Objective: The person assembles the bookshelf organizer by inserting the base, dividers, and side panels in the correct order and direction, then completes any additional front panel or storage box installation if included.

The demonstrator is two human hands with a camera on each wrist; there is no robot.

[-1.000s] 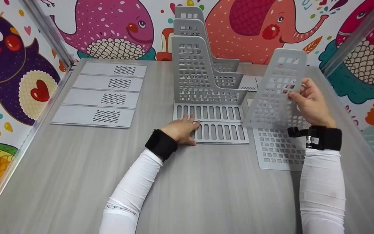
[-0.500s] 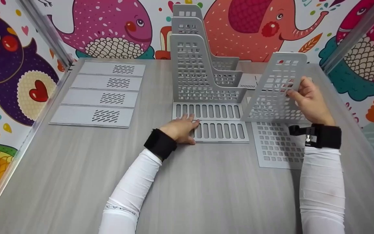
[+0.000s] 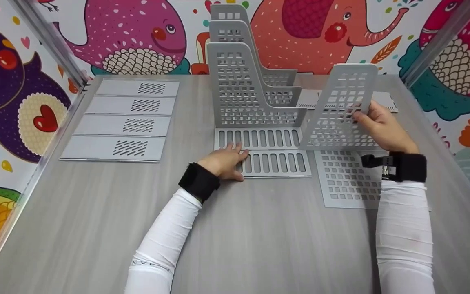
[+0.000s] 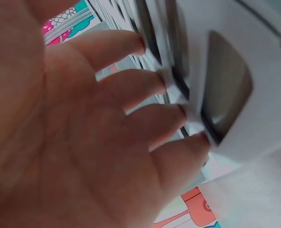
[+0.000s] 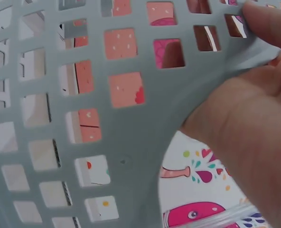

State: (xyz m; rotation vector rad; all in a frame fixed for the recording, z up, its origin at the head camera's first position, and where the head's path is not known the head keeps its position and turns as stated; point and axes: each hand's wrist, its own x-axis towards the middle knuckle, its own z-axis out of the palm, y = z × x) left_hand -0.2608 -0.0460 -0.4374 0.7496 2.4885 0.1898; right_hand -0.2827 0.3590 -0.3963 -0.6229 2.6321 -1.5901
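Observation:
My left hand (image 3: 223,163) rests with spread, straight fingers on the left part of a grey slotted base panel (image 3: 273,162). In the left wrist view its fingertips touch the slotted plastic. My right hand (image 3: 386,124) pinches the edge of a grey perforated side panel (image 3: 341,102) between thumb and fingers, holding it upright beside the base's right end. Whether its lower left corner touches the base I cannot tell. Behind the base stands a grey file rack (image 3: 239,85) with several stepped perforated dividers. The right wrist view shows the held panel's square holes (image 5: 124,88) close up.
Several flat grey panels with slanted slots (image 3: 131,124) lie in a row on the left. Another perforated panel (image 3: 347,179) lies flat below the held one, partly covered by the right forearm. More flat parts (image 3: 386,102) lie behind the held panel. Printed walls surround the table.
The held panel has swung to a more upright stance, its lower edge shifting slightly away from me. The left hand stays on the base panel. The head view has turned slightly.

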